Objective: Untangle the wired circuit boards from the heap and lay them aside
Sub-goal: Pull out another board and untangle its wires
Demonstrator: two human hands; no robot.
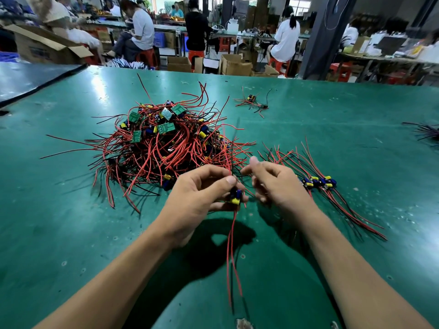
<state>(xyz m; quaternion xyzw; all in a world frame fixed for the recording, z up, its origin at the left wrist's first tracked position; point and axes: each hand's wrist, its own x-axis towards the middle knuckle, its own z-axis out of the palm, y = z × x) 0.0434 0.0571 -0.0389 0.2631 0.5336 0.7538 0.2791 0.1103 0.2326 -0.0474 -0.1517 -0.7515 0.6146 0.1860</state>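
I am gripping one wired board (pixel 235 198) in my left hand (pixel 202 193), just beside the heap (pixel 161 143). My right hand (pixel 278 184) is curling at its wires, hold unclear. Next, I judge, freeing its leads for the laid-aside row (pixel 318 181).

Bright overhead light leaves pale glare patches on the green tabletop (pixel 71 210) and throws a dark shadow under the left hand (pixel 197 193). The wide lens bends the edges; the far workers (pixel 142 29) look blurred.
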